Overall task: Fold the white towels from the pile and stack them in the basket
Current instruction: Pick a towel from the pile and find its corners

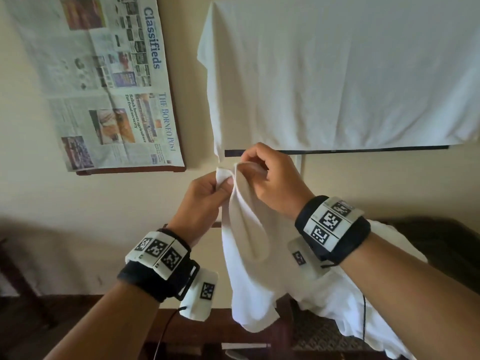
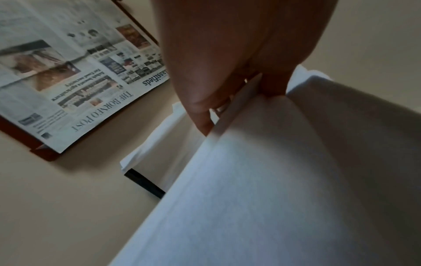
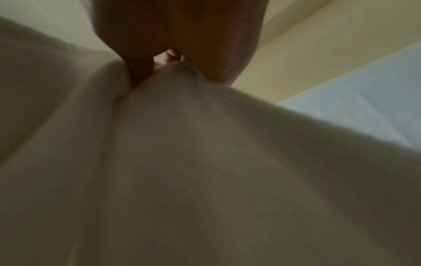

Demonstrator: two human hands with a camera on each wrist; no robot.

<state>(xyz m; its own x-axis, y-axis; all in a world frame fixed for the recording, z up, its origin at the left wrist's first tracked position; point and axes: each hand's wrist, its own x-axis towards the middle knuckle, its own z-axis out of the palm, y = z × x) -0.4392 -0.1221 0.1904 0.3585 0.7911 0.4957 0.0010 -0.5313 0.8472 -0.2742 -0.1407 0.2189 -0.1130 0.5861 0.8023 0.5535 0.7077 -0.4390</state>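
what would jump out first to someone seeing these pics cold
Mid-frame, the left hand and right hand pinch the top edge of a white towel that hangs down between them. Behind, a large white cloth drapes at upper right, and a newspaper is pinned at upper left.

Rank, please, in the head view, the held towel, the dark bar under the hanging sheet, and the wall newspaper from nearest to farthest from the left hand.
1. held towel: pinched in the left hand.
2. dark bar: just above and to the right.
3. newspaper: up on the wall, to the left.
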